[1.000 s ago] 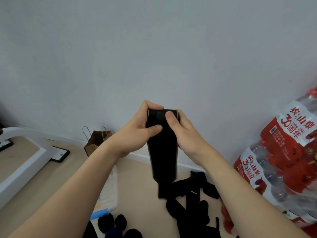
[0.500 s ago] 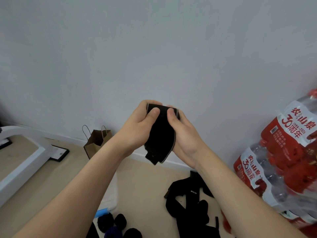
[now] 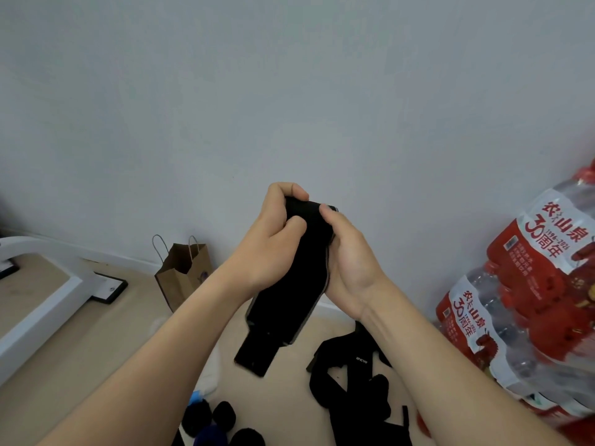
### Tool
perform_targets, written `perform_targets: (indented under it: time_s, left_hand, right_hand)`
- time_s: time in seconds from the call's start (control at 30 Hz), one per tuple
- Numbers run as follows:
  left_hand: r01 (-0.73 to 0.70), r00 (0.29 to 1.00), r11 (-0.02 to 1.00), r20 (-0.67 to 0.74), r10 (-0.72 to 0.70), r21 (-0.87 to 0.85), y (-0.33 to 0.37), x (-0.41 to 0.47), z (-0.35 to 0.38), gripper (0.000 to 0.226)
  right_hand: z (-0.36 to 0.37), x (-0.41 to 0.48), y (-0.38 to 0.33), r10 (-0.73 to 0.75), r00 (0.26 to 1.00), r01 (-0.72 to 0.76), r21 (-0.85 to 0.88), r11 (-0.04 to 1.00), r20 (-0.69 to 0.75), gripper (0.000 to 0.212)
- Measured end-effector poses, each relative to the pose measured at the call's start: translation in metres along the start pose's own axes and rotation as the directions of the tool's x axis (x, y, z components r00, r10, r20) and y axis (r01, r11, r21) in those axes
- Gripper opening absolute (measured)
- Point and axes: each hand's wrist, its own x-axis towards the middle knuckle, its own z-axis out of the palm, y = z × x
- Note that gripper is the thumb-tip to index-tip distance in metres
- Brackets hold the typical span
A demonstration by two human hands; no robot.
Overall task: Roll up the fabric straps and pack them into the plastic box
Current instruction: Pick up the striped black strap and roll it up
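Observation:
I hold a black fabric strap up in front of the wall with both hands. My left hand grips its rolled top end, fingers curled over it. My right hand holds the same end from the right, thumb on top. The strap's loose tail hangs down and to the left below my wrists. A heap of loose black straps lies on the floor underneath. Several rolled dark straps sit at the bottom edge, by the clear plastic box, which my left forearm mostly hides.
A brown paper bag stands against the wall at the left. Packs of water bottles with red labels are stacked at the right. A white frame with a black foot crosses the floor at the far left.
The hanging tail was gathered up short half a second ago; now it hangs longer again, slanting left. Both hands stay on the top end, and the left fingers have curled further over it.

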Motion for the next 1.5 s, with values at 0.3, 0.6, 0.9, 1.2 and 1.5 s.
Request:
perform_targets:
  time_s: [0.3,0.6,0.9,1.2,1.5]
  left_hand:
    - [0.119,0.993,0.989,-0.005,-0.119,0.084,-0.003,-0.005,-0.004,0.033]
    - [0.053,0.996,0.997,0.065,-0.057,0.062,0.002,-0.008,-0.005,0.041]
    - [0.077,0.996,0.991,0.031,-0.081,0.110,-0.008,-0.001,-0.008,0.040]
    - [0.098,0.981,0.995,0.173,-0.093,-0.023,-0.010,0.001,-0.004,0.035]
    - [0.077,0.994,0.997,0.074,-0.075,-0.025,-0.011,0.003,-0.008,0.047]
  right_hand:
    - [-0.009,0.001,0.001,-0.123,0.988,0.044,-0.610,0.791,-0.089,0.070]
    - [-0.018,0.001,0.008,-0.165,0.986,0.119,-0.600,0.791,-0.021,0.058]
    - [-0.026,-0.005,-0.015,-0.199,0.978,0.205,-0.509,0.836,0.066,0.023]
    - [-0.016,-0.007,-0.014,-0.003,0.994,-0.038,-0.383,0.923,-0.105,0.044]
    - [-0.017,-0.015,-0.008,-0.286,0.949,0.304,-0.619,0.724,0.132,0.031]
